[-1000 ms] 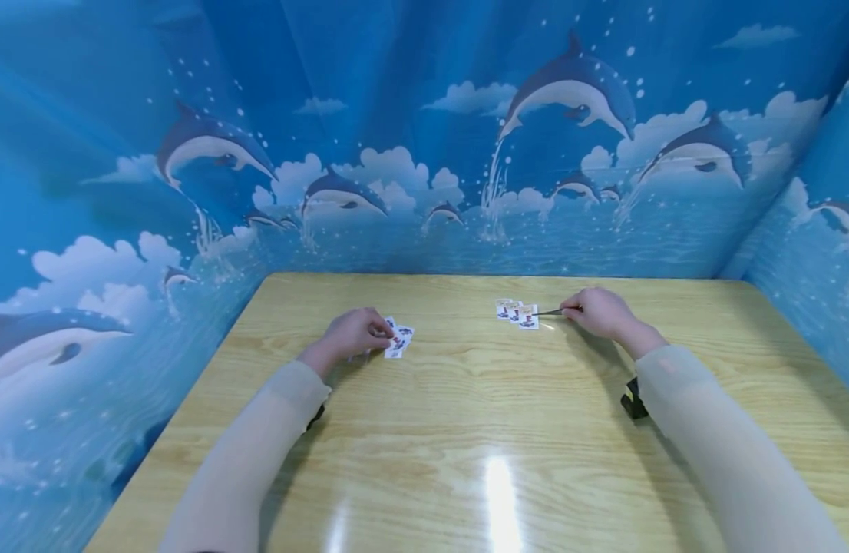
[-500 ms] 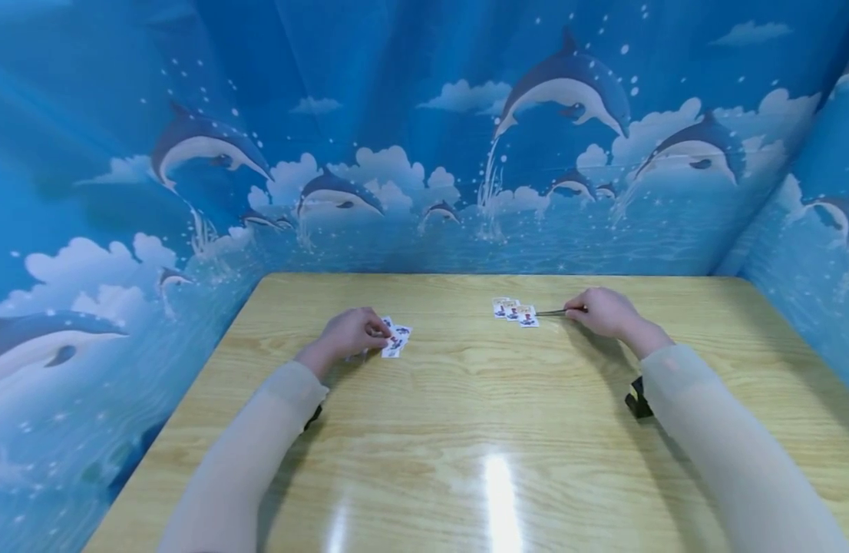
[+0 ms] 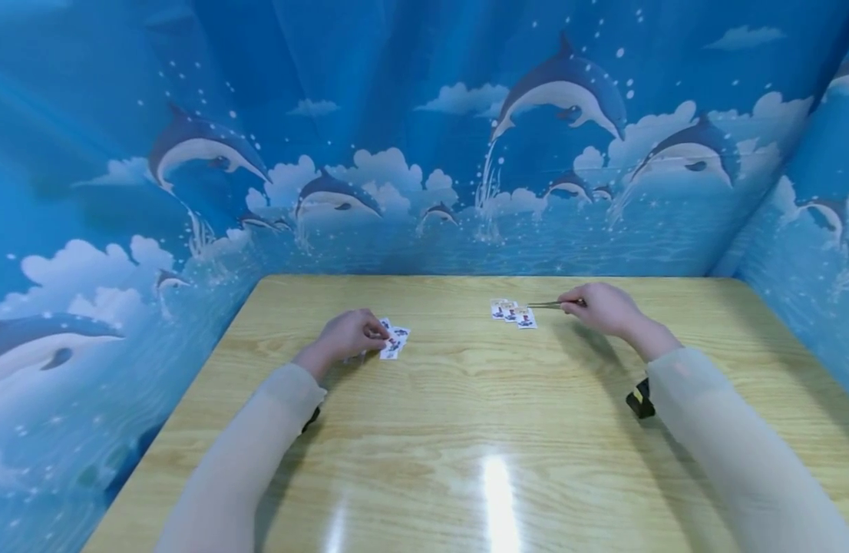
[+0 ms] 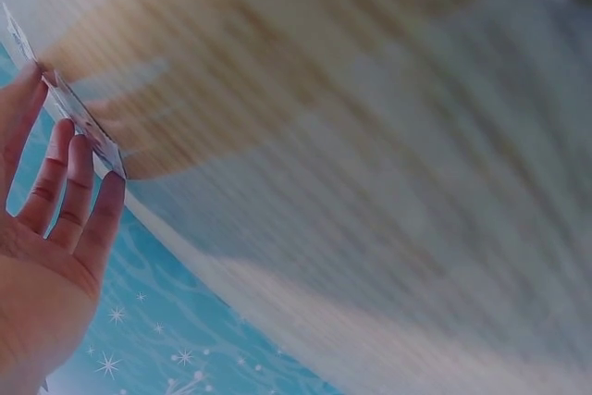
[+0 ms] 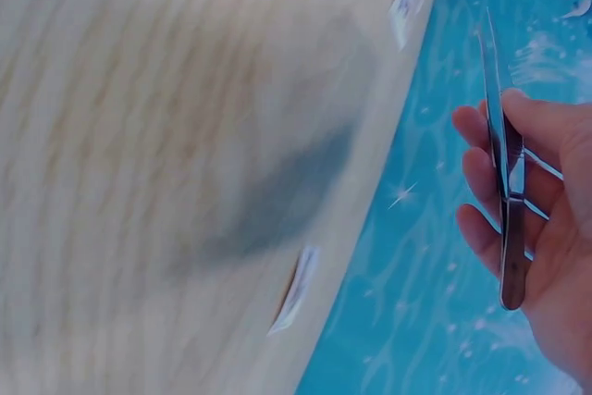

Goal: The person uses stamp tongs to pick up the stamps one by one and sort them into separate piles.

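My left hand [image 3: 351, 336] has thumb and index finger pinched at the near side of some small printed cards [image 3: 394, 343] on the table. In the left wrist view the other fingers of that hand [image 4: 65, 219] touch the edge of the cards [image 4: 91, 127], which they partly hide. My right hand [image 3: 604, 309] holds metal tweezers [image 3: 545, 305] just right of three overlapping cards [image 3: 526, 319]. From the right wrist, the tweezers [image 5: 504, 173] lie between thumb and curled fingers of the hand [image 5: 546, 219], their slim tips slightly apart with nothing visible between them.
The wooden table [image 3: 459, 399] reaches back to a blue curtain [image 3: 397, 100] printed with dolphins, which also hangs at both sides. A black wrist device [image 3: 641, 399] shows under the right sleeve. Light reflects off the table's front part.
The right hand has lifted slightly, and the tweezers' tips have come up from the right edge of the overlapping cards. The left hand keeps its place at its cards.
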### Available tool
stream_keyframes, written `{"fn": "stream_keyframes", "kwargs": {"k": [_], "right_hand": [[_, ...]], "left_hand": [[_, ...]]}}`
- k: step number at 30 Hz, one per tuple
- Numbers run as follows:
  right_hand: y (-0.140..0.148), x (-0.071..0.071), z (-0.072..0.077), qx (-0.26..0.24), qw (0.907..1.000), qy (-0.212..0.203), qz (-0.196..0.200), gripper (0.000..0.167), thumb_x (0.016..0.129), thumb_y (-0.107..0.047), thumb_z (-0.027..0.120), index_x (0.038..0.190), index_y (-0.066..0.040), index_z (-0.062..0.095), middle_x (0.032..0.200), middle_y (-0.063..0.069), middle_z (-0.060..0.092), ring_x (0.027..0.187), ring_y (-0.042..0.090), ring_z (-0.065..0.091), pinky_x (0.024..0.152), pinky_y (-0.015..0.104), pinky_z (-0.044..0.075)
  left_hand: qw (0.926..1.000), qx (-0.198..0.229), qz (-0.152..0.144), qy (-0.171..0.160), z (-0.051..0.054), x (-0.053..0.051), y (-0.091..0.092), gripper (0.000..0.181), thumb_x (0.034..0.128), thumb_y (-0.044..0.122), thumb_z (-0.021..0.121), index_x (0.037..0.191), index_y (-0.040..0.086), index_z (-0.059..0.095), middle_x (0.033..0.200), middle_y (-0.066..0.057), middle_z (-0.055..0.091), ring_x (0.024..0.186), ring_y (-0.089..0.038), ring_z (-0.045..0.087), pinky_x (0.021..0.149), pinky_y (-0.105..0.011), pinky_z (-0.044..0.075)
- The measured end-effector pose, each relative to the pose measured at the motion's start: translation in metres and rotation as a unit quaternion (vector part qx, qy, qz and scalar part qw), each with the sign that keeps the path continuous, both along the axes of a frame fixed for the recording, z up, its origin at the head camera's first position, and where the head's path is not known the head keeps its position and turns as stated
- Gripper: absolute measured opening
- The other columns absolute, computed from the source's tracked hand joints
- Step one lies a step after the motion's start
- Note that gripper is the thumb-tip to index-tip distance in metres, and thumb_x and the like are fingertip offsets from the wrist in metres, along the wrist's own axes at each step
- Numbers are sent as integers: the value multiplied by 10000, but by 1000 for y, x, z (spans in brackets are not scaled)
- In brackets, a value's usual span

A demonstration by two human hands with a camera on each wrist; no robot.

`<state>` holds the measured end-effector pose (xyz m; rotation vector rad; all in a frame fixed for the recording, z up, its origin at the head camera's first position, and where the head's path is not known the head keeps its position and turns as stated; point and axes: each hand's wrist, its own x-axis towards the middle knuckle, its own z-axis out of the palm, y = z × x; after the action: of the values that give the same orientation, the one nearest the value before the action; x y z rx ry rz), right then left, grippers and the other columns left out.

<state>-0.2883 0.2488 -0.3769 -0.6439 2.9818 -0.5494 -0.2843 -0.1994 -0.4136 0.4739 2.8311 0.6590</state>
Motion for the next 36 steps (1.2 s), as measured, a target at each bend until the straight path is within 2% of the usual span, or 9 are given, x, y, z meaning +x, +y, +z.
{"fn": "stream_keyframes", "kwargs": {"k": [5,10,20,26,36], "right_hand": [[-22,4,6,-193,9994,56,277,299,988,-138,567,1225,30,642,1147,211,658,938,316,659,787,491,510],[-53,6,5,-386,9980,-7,501,321,993,-168,569,1251,13,632,1196,197,641,1007,331,637,843,499,493],[-110,-1,-8,-840,9928,-350,784,345,1001,-206,560,1290,-23,614,1252,145,626,1122,308,596,934,473,461],[-139,-7,-16,-729,9921,-461,913,327,998,-204,569,1270,-36,633,1230,122,642,1113,283,606,950,447,457],[-174,-8,-21,-280,9927,-302,1138,286,987,-198,584,1230,-71,667,1203,83,661,1121,266,604,982,420,436]], "left_hand": [[10000,-2,42,39,-2,0,-1,120,899,256,719,1002,207,756,967,35,588,843,-158,544,739,-359,443],[10000,-9,48,54,-3,0,-3,131,903,253,714,1017,203,754,966,34,587,849,-156,548,741,-361,449],[9999,32,103,18,-4,2,-5,134,898,252,719,1020,207,753,964,35,590,856,-158,551,746,-370,457],[9999,39,129,-21,-4,2,-3,136,899,255,719,1022,208,752,972,36,591,880,-158,557,769,-374,466],[10000,-45,59,27,-2,1,0,139,899,258,718,1024,207,752,992,34,592,902,-162,562,790,-383,472]]}}
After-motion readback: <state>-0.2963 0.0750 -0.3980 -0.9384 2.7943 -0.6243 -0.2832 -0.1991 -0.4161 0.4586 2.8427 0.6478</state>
